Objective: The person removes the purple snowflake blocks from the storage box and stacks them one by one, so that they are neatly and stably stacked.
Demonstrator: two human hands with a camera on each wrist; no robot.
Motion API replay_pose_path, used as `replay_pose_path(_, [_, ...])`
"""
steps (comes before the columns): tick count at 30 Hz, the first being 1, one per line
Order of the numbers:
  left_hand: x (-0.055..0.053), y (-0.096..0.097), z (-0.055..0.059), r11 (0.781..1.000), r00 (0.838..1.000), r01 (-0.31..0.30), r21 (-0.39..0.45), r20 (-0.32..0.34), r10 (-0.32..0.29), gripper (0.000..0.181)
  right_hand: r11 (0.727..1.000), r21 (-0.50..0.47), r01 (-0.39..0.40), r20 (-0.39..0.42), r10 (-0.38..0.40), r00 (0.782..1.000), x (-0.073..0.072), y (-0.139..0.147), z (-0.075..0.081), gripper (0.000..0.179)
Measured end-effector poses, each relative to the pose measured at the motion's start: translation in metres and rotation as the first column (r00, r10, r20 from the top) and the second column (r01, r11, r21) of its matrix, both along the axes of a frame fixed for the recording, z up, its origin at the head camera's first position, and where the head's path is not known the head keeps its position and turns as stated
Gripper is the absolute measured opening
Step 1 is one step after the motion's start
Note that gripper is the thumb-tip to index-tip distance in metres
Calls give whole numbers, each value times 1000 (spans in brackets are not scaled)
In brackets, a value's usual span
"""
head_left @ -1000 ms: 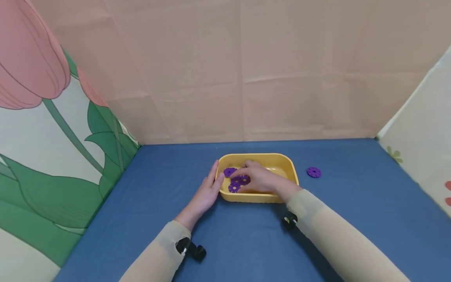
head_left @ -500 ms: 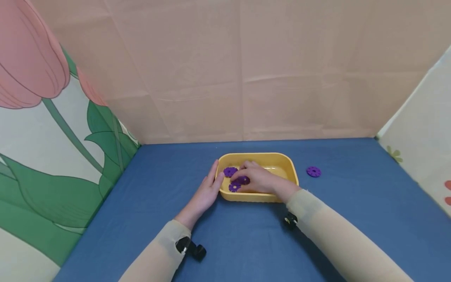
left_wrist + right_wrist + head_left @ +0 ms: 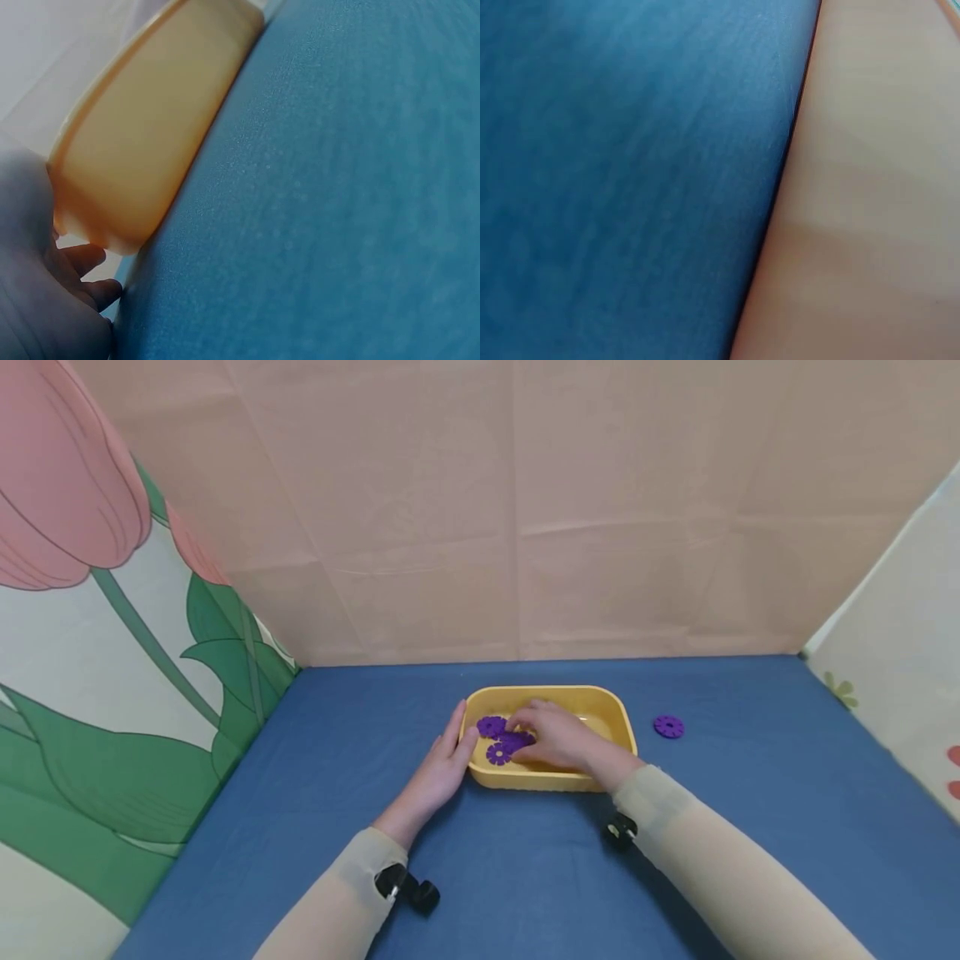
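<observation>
A yellow plastic tray (image 3: 558,783) stands on the blue tabletop. My left hand (image 3: 438,768) grips its left end, the thumb over the rim and the fingers along the outer wall; the left wrist view shows this hand (image 3: 45,292) beside the wall. Several purple notched plastic discs lie inside at the left, such as one disc (image 3: 491,727) at the back and another disc (image 3: 498,753) at the front. My right hand (image 3: 558,739) reaches into the tray, curled fingers and thumb pinching at a purple disc (image 3: 517,740) in the pile. Its fingertips are partly hidden.
A lone purple disc (image 3: 668,727) lies on the blue tabletop (image 3: 510,877) right of the tray. Behind the table hangs a beige cloth (image 3: 517,527). A flower-printed panel (image 3: 150,693) borders the left side, a white panel (image 3: 900,652) the right.
My right hand's fingertips have drawn slightly back to the right over the pile, and the discs have shifted a little. The left hand and the tray stay put.
</observation>
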State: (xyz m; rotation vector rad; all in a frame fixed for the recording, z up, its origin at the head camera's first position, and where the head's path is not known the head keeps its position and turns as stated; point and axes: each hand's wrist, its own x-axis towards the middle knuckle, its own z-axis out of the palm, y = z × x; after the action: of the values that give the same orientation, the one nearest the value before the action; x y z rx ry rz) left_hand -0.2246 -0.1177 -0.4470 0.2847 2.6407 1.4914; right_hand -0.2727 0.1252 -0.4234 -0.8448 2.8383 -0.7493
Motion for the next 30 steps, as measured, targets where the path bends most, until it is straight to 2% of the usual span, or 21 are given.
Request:
replay_pose_path(7, [0, 0, -1, 1000, 1000, 0, 5, 5, 0, 68, 996, 32, 85, 21, -85, 996, 0, 1, 2, 43])
replay_pose_path(15, [2, 0, 0, 1000, 1000, 10, 20, -15, -10, 74, 995, 41, 96, 26, -97, 995, -1, 1, 2, 40])
replay_pose_path(19, [0, 0, 0, 1000, 1000, 2, 10, 0, -2, 74, 994, 43, 99, 36, -100, 994, 0, 2, 5, 38])
replay_pose_path(25, [0, 1, 0, 1000, 1000, 0, 6, 7, 0, 70, 993, -27, 112, 74, -110, 991, 1, 3, 8, 32])
replay_pose_path(30, [0, 0, -1, 1000, 1000, 7, 9, 4, -7, 72, 983, -79, 163, 116, -154, 981, 5, 7, 15, 32])
